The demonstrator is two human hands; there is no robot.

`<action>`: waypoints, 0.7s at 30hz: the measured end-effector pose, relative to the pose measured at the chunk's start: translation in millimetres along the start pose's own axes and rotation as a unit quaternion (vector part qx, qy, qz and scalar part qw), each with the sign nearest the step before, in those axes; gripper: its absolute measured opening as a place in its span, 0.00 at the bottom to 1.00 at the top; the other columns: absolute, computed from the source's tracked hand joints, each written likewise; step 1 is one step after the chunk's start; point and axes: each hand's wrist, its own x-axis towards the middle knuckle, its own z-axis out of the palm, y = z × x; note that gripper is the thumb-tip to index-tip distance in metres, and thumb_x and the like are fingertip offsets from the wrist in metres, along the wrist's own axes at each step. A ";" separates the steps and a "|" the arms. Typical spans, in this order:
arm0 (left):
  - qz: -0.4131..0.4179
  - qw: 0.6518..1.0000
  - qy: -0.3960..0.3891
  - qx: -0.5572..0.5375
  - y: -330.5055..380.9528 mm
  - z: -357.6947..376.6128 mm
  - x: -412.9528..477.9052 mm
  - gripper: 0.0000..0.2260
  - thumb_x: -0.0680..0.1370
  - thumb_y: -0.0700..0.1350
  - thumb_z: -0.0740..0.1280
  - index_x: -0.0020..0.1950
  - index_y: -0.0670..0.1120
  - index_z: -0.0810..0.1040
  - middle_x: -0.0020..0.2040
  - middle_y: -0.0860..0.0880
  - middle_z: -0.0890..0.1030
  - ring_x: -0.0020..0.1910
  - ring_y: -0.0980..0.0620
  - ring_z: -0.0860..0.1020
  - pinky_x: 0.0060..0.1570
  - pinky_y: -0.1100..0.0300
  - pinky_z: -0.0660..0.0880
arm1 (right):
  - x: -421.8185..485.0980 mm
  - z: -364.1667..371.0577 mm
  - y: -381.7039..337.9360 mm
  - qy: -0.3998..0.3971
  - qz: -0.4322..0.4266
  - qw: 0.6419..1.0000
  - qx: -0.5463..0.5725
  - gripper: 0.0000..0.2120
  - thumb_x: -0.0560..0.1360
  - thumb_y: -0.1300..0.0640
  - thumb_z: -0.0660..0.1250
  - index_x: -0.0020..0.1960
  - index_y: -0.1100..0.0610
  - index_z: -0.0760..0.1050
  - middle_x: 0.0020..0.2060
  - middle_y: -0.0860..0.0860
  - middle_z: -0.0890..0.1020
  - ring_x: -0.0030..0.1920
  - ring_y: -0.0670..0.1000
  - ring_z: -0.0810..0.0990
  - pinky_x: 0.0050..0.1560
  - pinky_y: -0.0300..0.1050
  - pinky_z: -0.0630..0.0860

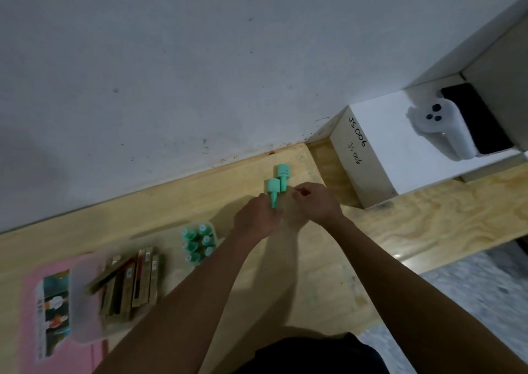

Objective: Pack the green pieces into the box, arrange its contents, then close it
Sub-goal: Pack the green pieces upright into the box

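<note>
a: a person's left hand [257, 216] grips a green piece [273, 195] by its narrow stem, wide cap up, above a wooden table [400, 225]
b: and the right hand [314, 202]?
a: just at 3 o'clock of the left, fingers curled; whether it pinches anything cannot be told. a second green piece [283, 173] lies at its 11 o'clock, close to the fingertips
b: the box?
a: a clear box [83, 302], open, at 8 o'clock of the hands. more green pieces [197, 243] stand in its end nearest the hands, gold-and-red sticks [134, 282] beside them. a white carton [371, 159] marked "js006" sits at 2 o'clock
</note>
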 end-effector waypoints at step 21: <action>0.004 0.981 0.093 -0.172 -18.9 -12.8 9.2 0.09 0.77 0.48 0.64 0.50 0.42 0.76 0.44 0.44 0.82 0.42 0.46 0.79 0.40 0.55 0.74 | 8.1 12.2 -11.2 0.068 0.039 0.997 -0.003 0.14 0.76 0.47 0.66 0.55 0.53 0.81 0.48 0.49 0.84 0.47 0.50 0.81 0.43 0.44 0.76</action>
